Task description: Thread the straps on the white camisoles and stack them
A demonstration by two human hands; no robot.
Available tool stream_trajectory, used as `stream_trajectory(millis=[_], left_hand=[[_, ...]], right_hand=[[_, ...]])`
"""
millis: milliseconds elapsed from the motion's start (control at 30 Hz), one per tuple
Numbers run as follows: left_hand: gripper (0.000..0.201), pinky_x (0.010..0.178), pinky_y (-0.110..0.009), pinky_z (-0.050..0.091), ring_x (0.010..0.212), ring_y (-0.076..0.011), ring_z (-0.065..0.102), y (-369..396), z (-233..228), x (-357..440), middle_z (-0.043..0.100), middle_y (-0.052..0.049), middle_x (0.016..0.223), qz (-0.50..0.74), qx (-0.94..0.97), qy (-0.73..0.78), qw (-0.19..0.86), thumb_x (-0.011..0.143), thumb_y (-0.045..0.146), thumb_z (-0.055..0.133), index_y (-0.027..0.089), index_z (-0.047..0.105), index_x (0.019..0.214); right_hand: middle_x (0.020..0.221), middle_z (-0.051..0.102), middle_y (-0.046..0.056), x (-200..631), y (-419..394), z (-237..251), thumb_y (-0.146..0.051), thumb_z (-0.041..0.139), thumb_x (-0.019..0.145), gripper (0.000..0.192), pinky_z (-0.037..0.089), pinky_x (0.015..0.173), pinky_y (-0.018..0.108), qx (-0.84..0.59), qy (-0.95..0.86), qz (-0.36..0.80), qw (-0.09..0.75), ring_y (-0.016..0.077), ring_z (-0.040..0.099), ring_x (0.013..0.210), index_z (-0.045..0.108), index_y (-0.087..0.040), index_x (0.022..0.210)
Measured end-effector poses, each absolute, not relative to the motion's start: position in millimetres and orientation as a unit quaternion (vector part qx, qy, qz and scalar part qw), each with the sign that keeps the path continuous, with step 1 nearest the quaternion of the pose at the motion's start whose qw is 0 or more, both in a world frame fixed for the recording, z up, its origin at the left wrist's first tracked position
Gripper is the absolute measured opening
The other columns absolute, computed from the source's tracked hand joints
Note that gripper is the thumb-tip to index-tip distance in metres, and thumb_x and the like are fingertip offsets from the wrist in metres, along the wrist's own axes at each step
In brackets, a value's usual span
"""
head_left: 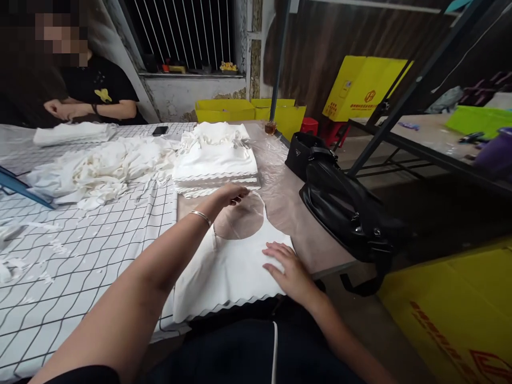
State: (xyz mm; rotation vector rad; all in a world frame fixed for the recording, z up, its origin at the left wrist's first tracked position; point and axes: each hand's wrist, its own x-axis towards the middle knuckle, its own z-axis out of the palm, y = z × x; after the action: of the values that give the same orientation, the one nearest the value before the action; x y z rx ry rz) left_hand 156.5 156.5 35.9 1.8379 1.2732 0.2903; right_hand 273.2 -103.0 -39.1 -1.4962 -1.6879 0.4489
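my left hand (232,194) pinches the neckline of the white garment (230,266) lying flat on the table edge (320,261); my right hand (290,266) rests on it, fingers spread. i judge a tug could wrinkle it or nudge the folded stack (216,160).

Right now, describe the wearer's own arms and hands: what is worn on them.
Both forearms are bare, with no sleeves showing in view. The left hand has a thin silver bangle at the wrist. The right hand wears nothing visible: no ring, watch or glove. No markings show on either arm.
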Motion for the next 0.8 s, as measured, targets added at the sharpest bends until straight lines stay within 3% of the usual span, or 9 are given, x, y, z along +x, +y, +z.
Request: stream_trajectory(millis=[133, 233, 333, 433, 533, 667, 733, 800], left_hand=[[0.021, 0.053, -0.024, 0.041, 0.054, -0.0118, 0.053, 137, 62, 138, 0.058, -0.003, 0.064, 0.156, 0.737, 0.418, 0.508, 0.082, 0.028, 0.061, 0.017, 0.052, 0.067], [0.013, 0.058, -0.025, 0.043, 0.058, -0.0133, 0.053, 87, 67, 129, 0.058, -0.001, 0.064, 0.225, 0.837, 0.345, 0.362, 0.079, 0.022, 0.062, 0.017, 0.053, 0.070], [0.007, 0.069, -0.029, 0.047, 0.070, -0.0169, 0.058, 28, 58, 118, 0.062, -0.004, 0.073, 0.240, 0.926, 0.210, 0.200, 0.082, 0.015, 0.055, 0.017, 0.058, 0.076], [0.011, 0.078, -0.033, 0.049, 0.084, -0.0201, 0.061, 0, 47, 107, 0.065, -0.009, 0.091, 0.241, 0.943, 0.134, 0.185, 0.086, 0.019, 0.056, 0.016, 0.062, 0.094], [0.015, 0.076, -0.032, 0.050, 0.087, -0.0203, 0.061, 13, 37, 103, 0.063, -0.009, 0.097, 0.263, 0.912, 0.225, 0.221, 0.087, 0.023, 0.057, 0.017, 0.063, 0.099], [0.027, 0.087, -0.041, 0.045, 0.105, -0.0278, 0.057, 41, 22, 125, 0.063, -0.012, 0.112, 0.188, 0.893, 0.342, 0.223, 0.081, 0.025, 0.065, 0.017, 0.067, 0.107], [0.040, 0.091, -0.047, 0.040, 0.113, -0.0324, 0.052, 45, 16, 145, 0.060, -0.013, 0.122, 0.147, 0.899, 0.356, 0.206, 0.079, 0.031, 0.069, 0.019, 0.066, 0.117], [0.039, 0.091, -0.049, 0.035, 0.114, -0.0336, 0.049, 45, 11, 162, 0.061, -0.013, 0.124, 0.124, 0.907, 0.354, 0.190, 0.079, 0.032, 0.069, 0.021, 0.068, 0.117]], right_hand=[[0.088, 0.068, 0.008, 289, -79, -20, -0.057, 0.065, 0.085, 0.040, 0.055, 0.075, 0.035, -0.590, -0.465, 0.343, 0.564, 0.0228, 0.064, 0.082, 0.069, -0.017, 0.088], [0.081, 0.067, 0.008, 289, -62, 3, -0.060, 0.074, 0.079, 0.046, 0.055, 0.064, 0.028, -0.546, -0.350, 0.504, 0.571, 0.0182, 0.063, 0.070, 0.069, -0.014, 0.084], [0.079, 0.067, 0.009, 282, -55, 20, -0.048, 0.069, 0.089, 0.036, 0.056, 0.064, 0.027, -0.483, -0.264, 0.637, 0.539, 0.0163, 0.063, 0.067, 0.069, -0.013, 0.086], [0.075, 0.067, 0.006, 281, -60, 25, -0.030, 0.066, 0.093, 0.019, 0.055, 0.060, 0.024, -0.464, -0.224, 0.674, 0.530, 0.0150, 0.063, 0.064, 0.068, -0.013, 0.085], [0.074, 0.067, 0.007, 290, -72, 21, -0.023, 0.067, 0.091, 0.014, 0.054, 0.059, 0.023, -0.479, -0.209, 0.682, 0.512, 0.0149, 0.064, 0.065, 0.068, -0.012, 0.082], [0.073, 0.066, 0.006, 299, -90, 20, -0.037, 0.074, 0.086, 0.025, 0.052, 0.058, 0.023, -0.471, -0.249, 0.694, 0.484, 0.0141, 0.061, 0.062, 0.069, -0.012, 0.085], [0.071, 0.065, 0.006, 299, -100, 25, -0.048, 0.078, 0.080, 0.037, 0.050, 0.057, 0.023, -0.463, -0.291, 0.696, 0.466, 0.0135, 0.060, 0.060, 0.069, -0.012, 0.086], [0.071, 0.065, 0.006, 296, -111, 31, -0.056, 0.078, 0.077, 0.046, 0.047, 0.057, 0.022, -0.465, -0.333, 0.694, 0.437, 0.0127, 0.059, 0.059, 0.069, -0.012, 0.087]])
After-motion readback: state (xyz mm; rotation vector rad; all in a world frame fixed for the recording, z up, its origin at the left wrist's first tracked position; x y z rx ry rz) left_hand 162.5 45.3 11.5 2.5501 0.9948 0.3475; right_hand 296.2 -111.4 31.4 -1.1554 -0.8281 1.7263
